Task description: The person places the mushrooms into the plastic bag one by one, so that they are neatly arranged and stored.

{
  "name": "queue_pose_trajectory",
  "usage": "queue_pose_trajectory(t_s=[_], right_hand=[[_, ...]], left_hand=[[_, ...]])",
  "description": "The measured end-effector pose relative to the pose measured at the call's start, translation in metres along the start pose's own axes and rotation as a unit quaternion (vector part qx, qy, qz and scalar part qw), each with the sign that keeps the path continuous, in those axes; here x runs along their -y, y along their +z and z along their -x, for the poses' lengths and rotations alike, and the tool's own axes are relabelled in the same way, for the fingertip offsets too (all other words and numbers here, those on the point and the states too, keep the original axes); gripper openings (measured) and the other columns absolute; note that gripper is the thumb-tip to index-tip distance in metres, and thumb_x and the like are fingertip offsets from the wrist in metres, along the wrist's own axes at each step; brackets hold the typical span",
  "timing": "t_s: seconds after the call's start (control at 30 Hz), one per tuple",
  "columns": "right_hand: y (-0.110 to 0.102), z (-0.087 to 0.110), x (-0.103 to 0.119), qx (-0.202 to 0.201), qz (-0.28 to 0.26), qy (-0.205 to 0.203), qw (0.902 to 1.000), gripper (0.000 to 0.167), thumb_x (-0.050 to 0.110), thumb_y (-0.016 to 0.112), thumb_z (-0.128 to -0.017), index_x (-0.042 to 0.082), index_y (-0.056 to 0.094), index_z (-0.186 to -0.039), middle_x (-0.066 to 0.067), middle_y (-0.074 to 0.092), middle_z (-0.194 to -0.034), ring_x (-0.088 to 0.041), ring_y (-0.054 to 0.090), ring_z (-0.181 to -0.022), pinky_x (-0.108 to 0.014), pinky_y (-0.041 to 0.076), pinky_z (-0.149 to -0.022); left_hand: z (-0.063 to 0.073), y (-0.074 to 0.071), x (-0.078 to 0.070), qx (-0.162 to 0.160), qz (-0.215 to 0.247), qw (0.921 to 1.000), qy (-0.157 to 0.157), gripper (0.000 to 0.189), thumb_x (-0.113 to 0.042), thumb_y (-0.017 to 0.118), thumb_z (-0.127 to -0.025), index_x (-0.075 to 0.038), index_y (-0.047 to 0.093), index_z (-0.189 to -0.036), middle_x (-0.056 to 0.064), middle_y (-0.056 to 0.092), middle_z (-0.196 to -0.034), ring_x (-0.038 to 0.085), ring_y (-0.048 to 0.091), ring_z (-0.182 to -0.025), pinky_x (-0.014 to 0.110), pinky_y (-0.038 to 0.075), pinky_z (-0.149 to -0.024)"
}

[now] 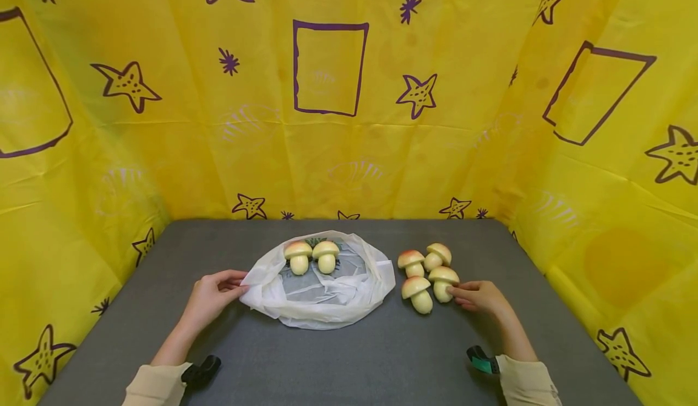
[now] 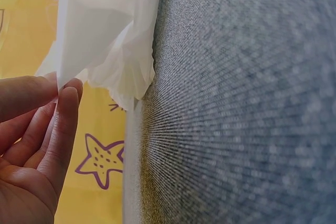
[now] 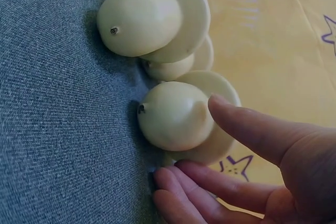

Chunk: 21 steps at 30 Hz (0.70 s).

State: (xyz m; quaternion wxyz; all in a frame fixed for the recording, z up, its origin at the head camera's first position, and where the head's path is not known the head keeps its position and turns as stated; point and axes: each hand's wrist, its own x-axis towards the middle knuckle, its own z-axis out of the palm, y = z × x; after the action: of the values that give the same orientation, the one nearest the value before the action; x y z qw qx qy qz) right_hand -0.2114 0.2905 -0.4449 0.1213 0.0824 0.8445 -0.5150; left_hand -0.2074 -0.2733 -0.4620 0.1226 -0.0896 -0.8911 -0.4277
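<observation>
A white plastic bag point(image 1: 338, 315) lies on the table with its mouth spread wide. Two toy mushrooms point(image 1: 326, 257) with pale stems and orange-tinged caps rest inside its opening. My left hand point(image 1: 209, 297) pinches the bag's left edge between thumb and fingers; the left wrist view shows the thin film point(image 2: 94, 30) stretched up from the fingertips. To the right of the bag stand several more mushrooms point(image 1: 417, 294) in a cluster. At the cluster's nearest right mushroom point(image 3: 176, 116) is my right hand point(image 1: 482, 297), thumb by the stem and fingers below it, spread apart around it.
The dark grey tabletop point(image 1: 349, 369) extends beneath everything. Yellow cloth point(image 1: 349, 163) with purple drawn stars and frames hangs behind and on both sides. A dark strap point(image 1: 202, 369) sits on the left wrist, another point(image 1: 482, 360) on the right.
</observation>
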Motion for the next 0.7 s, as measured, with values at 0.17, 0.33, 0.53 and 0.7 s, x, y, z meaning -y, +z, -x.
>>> queue_pose_trajectory(t_s=[0.17, 0.33, 0.53, 0.7], right_hand=[[0.004, -0.002, 0.003, -0.002, 0.000, -0.003, 1.0000, 0.063, 0.023, 0.069, -0.087, -0.022, 0.046, -0.124, -0.028, 0.064, -0.109, -0.025, 0.068, -0.092, -0.036, 0.056, -0.079], [0.008, -0.003, 0.005, -0.005, 0.015, -0.005, 0.9999, 0.064, 0.023, 0.069, -0.087, -0.022, 0.045, -0.124, -0.031, 0.062, -0.112, -0.025, 0.068, -0.091, -0.036, 0.056, -0.079], [0.011, -0.007, 0.003, -0.008, 0.030, -0.011, 0.9995, 0.063, 0.024, 0.070, -0.086, -0.022, 0.047, -0.123, -0.030, 0.062, -0.110, -0.023, 0.067, -0.088, -0.037, 0.056, -0.078], [0.013, -0.009, 0.005, -0.002, 0.033, -0.009, 0.9994, 0.066, 0.023, 0.070, -0.086, -0.023, 0.044, -0.125, -0.036, 0.056, -0.118, -0.028, 0.066, -0.092, -0.038, 0.056, -0.080]], left_hand=[[0.000, 0.000, 0.001, -0.003, -0.002, 1.0000, 0.002, 0.028, -0.016, 0.078, -0.078, -0.005, 0.071, -0.103, 0.008, 0.070, -0.086, 0.003, 0.060, -0.068, 0.017, 0.052, -0.063], [0.001, 0.001, 0.001, -0.005, -0.001, 1.0000, 0.004, 0.027, -0.015, 0.077, -0.079, -0.005, 0.071, -0.103, 0.008, 0.070, -0.086, 0.002, 0.060, -0.068, 0.017, 0.052, -0.063], [0.003, 0.001, 0.001, -0.008, 0.009, 0.9999, 0.004, 0.028, -0.017, 0.078, -0.078, -0.005, 0.071, -0.103, 0.009, 0.070, -0.086, 0.002, 0.061, -0.069, 0.016, 0.052, -0.063], [0.003, 0.000, 0.000, -0.007, 0.012, 0.9999, 0.002, 0.029, -0.019, 0.078, -0.078, -0.005, 0.071, -0.103, 0.009, 0.070, -0.087, 0.002, 0.061, -0.069, 0.016, 0.052, -0.063]])
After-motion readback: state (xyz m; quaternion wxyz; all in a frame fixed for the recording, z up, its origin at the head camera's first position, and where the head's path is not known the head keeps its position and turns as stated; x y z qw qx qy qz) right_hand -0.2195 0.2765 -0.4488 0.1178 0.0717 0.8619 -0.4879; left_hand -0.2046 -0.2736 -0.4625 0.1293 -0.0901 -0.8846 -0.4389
